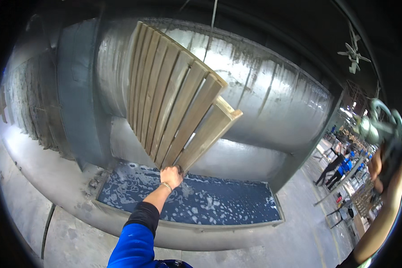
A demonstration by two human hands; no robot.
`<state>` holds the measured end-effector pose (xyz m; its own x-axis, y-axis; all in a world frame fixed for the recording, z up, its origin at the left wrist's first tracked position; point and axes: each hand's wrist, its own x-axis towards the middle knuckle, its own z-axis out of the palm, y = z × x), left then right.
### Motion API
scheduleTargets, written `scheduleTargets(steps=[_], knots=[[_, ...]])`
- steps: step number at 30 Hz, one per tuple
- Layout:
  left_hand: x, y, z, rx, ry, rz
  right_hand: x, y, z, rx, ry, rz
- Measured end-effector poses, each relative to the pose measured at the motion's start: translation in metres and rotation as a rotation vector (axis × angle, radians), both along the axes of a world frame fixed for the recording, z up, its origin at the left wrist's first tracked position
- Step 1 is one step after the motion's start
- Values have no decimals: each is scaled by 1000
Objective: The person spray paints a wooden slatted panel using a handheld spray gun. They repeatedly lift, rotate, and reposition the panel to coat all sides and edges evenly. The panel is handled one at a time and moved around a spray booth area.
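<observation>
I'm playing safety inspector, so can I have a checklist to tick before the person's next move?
1. Left hand gripping the brown, slatted wooden panel: ok, at its lower end.
2. Panel held up out of the dark-blue liquid with pale foamy patches: ok, it looks raised above it.
3. Left wrist bare: not ok, a thin, light-coloured round bracelet is on it.
4. Right hand firmly holding the pale green, curved tool: cannot tell, too dark and distorted there.
5. Co-worker in blue out of the way: ok, in the background.
6. Panel's far side undamaged: cannot tell, hidden.
</observation>
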<state>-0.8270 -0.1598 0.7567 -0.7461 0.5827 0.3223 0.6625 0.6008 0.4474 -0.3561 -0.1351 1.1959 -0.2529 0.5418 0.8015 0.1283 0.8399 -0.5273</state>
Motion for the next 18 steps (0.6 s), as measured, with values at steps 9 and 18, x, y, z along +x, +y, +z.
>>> scheduleTargets(steps=[9, 18], knots=[[73, 41, 24, 7, -110, -55, 194, -35, -152, -415, 340, -23], [72, -45, 13, 761, 89, 356, 253, -60, -352, -633, -307, -694]])
